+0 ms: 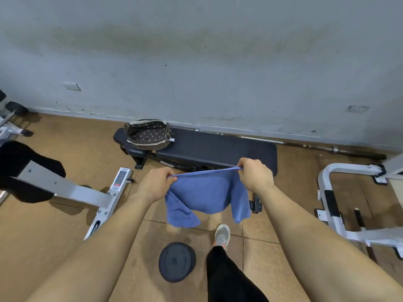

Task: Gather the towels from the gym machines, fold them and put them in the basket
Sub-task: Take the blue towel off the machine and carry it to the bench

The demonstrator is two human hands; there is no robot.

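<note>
A blue towel [205, 195] hangs in the air in front of me, stretched along its top edge. My left hand [156, 184] pinches the towel's left top corner and my right hand [255, 174] pinches the right top corner. The towel's lower part droops unevenly toward the floor. Beyond it, a wicker basket [148, 144] with a dark dotted lining stands on the left end of a black flat bench [218, 149]; I see nothing inside the basket.
A round black weight plate [176, 261] lies on the brown floor by my right foot [222, 235]. White machine frames stand at the left [102, 197] and right [340, 214]. A barbell [305, 143] lies along the grey wall.
</note>
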